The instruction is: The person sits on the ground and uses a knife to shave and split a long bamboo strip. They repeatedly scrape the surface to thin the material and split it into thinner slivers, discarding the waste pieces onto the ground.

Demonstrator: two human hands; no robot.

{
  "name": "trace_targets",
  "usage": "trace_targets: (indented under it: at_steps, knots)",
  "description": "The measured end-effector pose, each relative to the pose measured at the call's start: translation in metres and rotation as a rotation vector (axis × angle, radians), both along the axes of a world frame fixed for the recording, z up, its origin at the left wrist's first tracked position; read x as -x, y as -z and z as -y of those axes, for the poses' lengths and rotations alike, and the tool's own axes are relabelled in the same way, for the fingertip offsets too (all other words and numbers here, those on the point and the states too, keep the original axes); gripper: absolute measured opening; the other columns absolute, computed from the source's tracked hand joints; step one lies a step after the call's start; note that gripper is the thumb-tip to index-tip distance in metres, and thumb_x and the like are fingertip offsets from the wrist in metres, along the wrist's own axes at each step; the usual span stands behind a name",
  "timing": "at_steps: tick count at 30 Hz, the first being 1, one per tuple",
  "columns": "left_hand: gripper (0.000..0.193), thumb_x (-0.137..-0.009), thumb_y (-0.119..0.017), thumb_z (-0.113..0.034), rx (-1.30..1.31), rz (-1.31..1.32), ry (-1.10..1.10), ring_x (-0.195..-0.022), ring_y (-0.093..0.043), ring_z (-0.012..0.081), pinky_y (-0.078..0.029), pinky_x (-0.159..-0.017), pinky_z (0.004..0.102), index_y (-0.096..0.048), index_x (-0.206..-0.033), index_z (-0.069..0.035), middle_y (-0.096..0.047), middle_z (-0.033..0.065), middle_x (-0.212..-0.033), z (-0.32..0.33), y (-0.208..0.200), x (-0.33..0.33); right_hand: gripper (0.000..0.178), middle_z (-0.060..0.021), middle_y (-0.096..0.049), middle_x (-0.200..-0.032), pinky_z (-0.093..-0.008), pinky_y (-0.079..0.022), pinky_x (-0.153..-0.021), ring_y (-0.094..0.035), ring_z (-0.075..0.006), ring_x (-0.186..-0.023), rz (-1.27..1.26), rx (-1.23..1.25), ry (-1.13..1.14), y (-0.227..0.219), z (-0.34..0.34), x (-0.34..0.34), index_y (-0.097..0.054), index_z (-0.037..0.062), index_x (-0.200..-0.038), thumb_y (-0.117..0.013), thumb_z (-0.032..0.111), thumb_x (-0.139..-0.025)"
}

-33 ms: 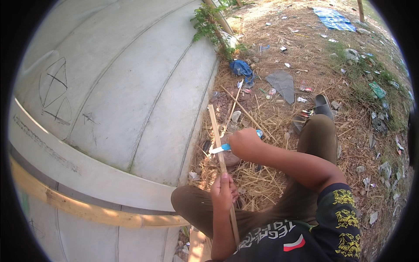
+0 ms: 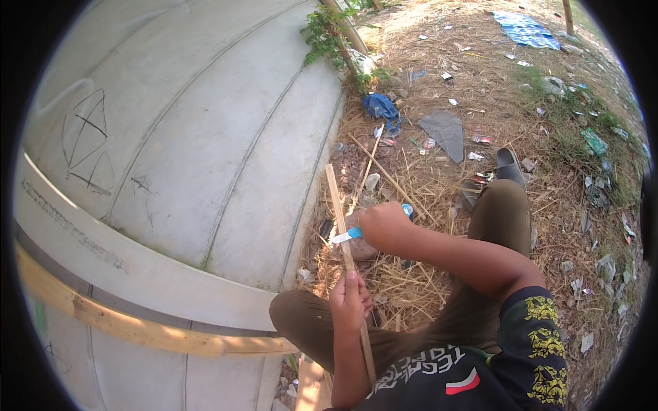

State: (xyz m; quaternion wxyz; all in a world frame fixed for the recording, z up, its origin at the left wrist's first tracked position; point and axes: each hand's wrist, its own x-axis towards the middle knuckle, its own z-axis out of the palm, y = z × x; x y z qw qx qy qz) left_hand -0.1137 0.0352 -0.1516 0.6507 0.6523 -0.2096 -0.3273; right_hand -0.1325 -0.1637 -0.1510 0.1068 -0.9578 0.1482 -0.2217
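Note:
A long, pale bamboo strip (image 2: 335,194) slants up from my lap, its far end over the ground beside the wall. My left hand (image 2: 348,300) is closed round it at about the middle, thumb lying along the top. Above that grip, my right hand (image 2: 385,226) is wrapped round a blue-handled cutter knife (image 2: 355,233). Its pale blade lies across the strip and appears to touch it. The other end of the blue handle sticks out beyond my fist; the rest is hidden by my fingers.
On the left stand a grey panelled wall (image 2: 199,123) and a bamboo rail (image 2: 151,332). Two thin sticks (image 2: 391,175) and a stone (image 2: 363,246) lie past my hands, among straw. Further off are a blue cloth (image 2: 380,109), a grey scrap (image 2: 444,133) and scattered litter.

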Motion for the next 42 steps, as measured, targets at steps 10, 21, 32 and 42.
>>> trace_targets:
  at_steps: [10, 21, 32, 42]
  knots:
    - [0.038, -0.107, -0.043, -0.038, -0.033, 0.029, -0.049, -0.04, -0.029, 0.0054, -0.027, -0.036, 0.0235, -0.044, -0.083, -0.009, -0.027, -0.0051, -0.055, 0.006, -0.002, -0.007, 0.009, -0.0096, -0.068, -0.065, -0.0372, -0.053, -0.049, -0.07, -0.0251, -0.059, 0.032, 0.028, -0.07, 0.008, -0.01, -0.01, -0.068, 0.0069, -0.071, -0.069, 0.015, -0.071]
    - [0.037, -0.107, -0.044, -0.037, -0.019, 0.029, -0.064, -0.039, -0.028, 0.0049, -0.026, -0.035, 0.0242, -0.042, -0.082, -0.009, -0.027, -0.0055, -0.054, 0.032, -0.01, -0.018, 0.005, -0.0069, -0.066, -0.063, -0.033, -0.052, -0.048, -0.069, -0.021, -0.057, 0.211, 0.081, 0.048, 0.017, 0.015, -0.038, -0.064, 0.0088, -0.071, -0.068, 0.012, -0.072]
    - [0.034, -0.108, -0.043, -0.03, -0.019, 0.096, 0.052, -0.046, -0.031, 0.0014, -0.026, -0.042, 0.0198, -0.048, -0.084, -0.007, -0.032, -0.0078, -0.056, 0.009, -0.014, 0.034, 0.017, -0.0188, -0.072, -0.085, -0.042, -0.058, -0.069, -0.073, -0.0348, -0.081, 0.196, -0.477, 0.613, -0.017, 0.119, -0.027, -0.075, 0.0035, -0.085, -0.067, 0.018, -0.082]
    - [0.033, -0.107, -0.044, -0.034, -0.135, 0.25, -0.052, -0.046, -0.035, 0.0032, -0.03, -0.041, 0.0218, -0.049, -0.087, -0.008, -0.036, -0.0047, -0.059, 0.003, -0.013, -0.003, 0.014, -0.0108, -0.067, -0.067, -0.041, -0.053, -0.055, -0.068, -0.0304, -0.06, 0.259, -0.1, 0.064, -0.003, 0.016, -0.002, -0.069, 0.0063, -0.077, -0.067, 0.02, -0.08]
